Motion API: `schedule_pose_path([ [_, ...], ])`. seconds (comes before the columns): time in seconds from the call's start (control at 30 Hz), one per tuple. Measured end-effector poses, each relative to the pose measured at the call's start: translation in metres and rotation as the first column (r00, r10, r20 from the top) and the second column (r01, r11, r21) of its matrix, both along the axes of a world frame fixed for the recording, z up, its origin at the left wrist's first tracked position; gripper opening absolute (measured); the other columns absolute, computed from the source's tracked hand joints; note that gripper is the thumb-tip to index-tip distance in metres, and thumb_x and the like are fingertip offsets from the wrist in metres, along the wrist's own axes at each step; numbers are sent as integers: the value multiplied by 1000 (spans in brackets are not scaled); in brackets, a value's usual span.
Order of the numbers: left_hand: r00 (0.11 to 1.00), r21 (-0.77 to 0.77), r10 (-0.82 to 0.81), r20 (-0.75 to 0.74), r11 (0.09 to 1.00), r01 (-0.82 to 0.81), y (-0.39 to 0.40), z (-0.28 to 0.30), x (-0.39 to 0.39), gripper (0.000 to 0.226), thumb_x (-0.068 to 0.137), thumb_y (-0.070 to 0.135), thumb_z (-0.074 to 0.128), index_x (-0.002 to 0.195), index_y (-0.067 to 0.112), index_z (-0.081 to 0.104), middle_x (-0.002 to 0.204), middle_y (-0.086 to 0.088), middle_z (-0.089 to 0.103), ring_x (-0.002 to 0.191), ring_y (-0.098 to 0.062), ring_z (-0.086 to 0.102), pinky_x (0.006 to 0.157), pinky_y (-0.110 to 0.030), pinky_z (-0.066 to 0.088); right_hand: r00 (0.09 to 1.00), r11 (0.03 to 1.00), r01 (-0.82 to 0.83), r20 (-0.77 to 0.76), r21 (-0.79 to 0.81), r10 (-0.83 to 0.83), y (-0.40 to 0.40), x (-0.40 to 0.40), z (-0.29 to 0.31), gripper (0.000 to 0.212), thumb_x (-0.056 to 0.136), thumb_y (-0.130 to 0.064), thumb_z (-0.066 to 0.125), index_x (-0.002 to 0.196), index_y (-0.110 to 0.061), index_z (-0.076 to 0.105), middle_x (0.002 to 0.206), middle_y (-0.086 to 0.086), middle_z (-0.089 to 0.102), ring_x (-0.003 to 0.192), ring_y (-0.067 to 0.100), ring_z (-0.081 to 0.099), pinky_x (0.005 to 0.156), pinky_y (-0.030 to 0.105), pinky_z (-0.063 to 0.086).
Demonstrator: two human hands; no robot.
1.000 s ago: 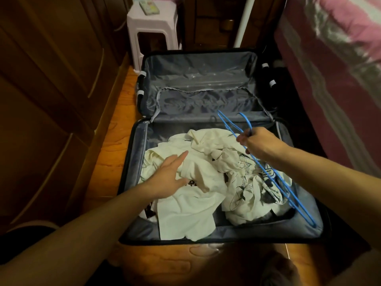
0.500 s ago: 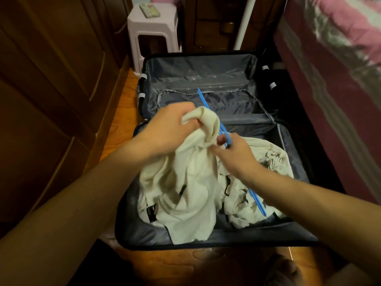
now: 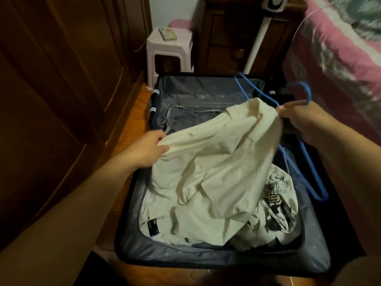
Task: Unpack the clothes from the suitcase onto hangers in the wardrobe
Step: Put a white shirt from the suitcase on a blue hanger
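our left hand [image 3: 147, 148] pinches the cream cotton shirt [image 3: 216, 162]; right hand [image 3: 305, 118] grips it plus 2 blue wire hangers [image 3: 309, 162], which risk snagging loose fabric.

Pink stool [image 3: 169, 50] bearing a remote [image 3: 168, 33], beside pink-covered bed [image 3: 338, 52].

— What's round that pink plastic stool [image 3: 169, 51] at the far end?
— Dark wooden cabinet doors [image 3: 61, 100] run along its left, a dark wooden chest [image 3: 228, 42] stands just right of it, pale wall [image 3: 171, 9] behind.
— And below?
— Orange-brown wood floor [image 3: 132, 112], dimly lit; a pink-covered bed [image 3: 340, 65] far right.
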State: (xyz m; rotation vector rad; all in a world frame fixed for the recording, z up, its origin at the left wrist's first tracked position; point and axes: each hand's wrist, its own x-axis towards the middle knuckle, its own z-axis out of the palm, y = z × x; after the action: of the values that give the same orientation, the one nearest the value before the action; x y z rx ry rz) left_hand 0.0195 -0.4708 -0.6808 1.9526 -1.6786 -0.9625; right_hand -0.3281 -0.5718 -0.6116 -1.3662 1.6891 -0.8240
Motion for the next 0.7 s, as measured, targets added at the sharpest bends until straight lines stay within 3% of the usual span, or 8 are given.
schedule_pose_path([
  [0.1, 931, -112, -23, -364, 993, -19, 4, 9, -8, 19, 103, 9, 52, 105, 27, 57, 85, 9, 68, 77, -9, 63, 67, -26, 49, 865, 998, -57, -499, 0, 50, 1, -12, -14, 6, 92, -21, 64, 90, -19, 69, 80, 12, 70, 76, 30, 69, 72, 38, 57],
  [0.13, 943, -163, -85, -322, 986, 34, 6, 9, -12, 25, 104, 6, 49, 102, 29, 57, 82, 12, 64, 75, -8, 61, 64, -25, 47, 866, 996, -86, -496, -18, 66, 1, -12, -17, 9, 92, -19, 65, 99, -25, 66, 85, 11, 71, 74, 31, 71, 73, 42, 59],
  [0.2, 983, -181, -160, 85, 968, 173, 8, 6, -17, 35, 100, 2, 47, 91, 33, 59, 95, 12, 57, 86, -14, 59, 64, -27, 44, 907, 986, -141, -411, -83, 95, 4, -4, -15, 24, 92, -14, 65, 110, -26, 56, 82, 4, 72, 61, 23, 71, 61, 35, 58],
  [0.27, 858, -106, -144, 492, 969, 224, 10, -1, -19, 37, 95, 1, 48, 101, 33, 65, 109, 5, 51, 98, -26, 58, 73, -34, 46, 950, 975, -160, -294, -155, 109, 7, 6, -11, 11, 94, -11, 64, 103, -15, 58, 68, -5, 71, 46, 9, 64, 47, 20, 48],
  [0.3, 813, -77, -131, 568, 974, 211, 10, -4, -19, 40, 93, 1, 49, 116, 31, 65, 115, 1, 51, 102, -30, 58, 78, -38, 47, 956, 969, -178, -266, -174, 127, 11, 11, -9, 3, 95, -10, 63, 95, -11, 60, 67, -6, 71, 43, 4, 60, 45, 17, 45],
  [0.43, 768, 5, -115, 630, 990, 144, 4, -14, -19, 65, 91, 4, 52, 150, 28, 38, 129, -5, 48, 108, -33, 57, 75, -38, 42, 900, 947, -277, -389, -163, 197, 28, 18, -7, 16, 99, -18, 58, 85, -14, 64, 62, -17, 66, 53, -7, 55, 57, 21, 36],
  [0.57, 648, 74, -119, 753, 993, 97, -1, -20, -13, 77, 91, 15, 55, 158, 30, 22, 141, -3, 48, 123, -31, 48, 94, -41, 42, 895, 947, -258, -416, -189, 161, 39, 20, -2, 22, 97, -21, 54, 76, -16, 58, 72, -2, 66, 73, 20, 60, 72, 38, 45],
  [0.7, 767, 160, -150, 624, 985, 63, -7, -15, -23, 81, 91, 15, 52, 160, 30, 14, 156, -2, 36, 127, -33, 53, 96, -43, 48, 846, 916, -333, -499, -221, 187, 53, 33, 2, 18, 95, -28, 55, 79, -23, 51, 82, 6, 67, 86, 34, 60, 78, 44, 48],
])
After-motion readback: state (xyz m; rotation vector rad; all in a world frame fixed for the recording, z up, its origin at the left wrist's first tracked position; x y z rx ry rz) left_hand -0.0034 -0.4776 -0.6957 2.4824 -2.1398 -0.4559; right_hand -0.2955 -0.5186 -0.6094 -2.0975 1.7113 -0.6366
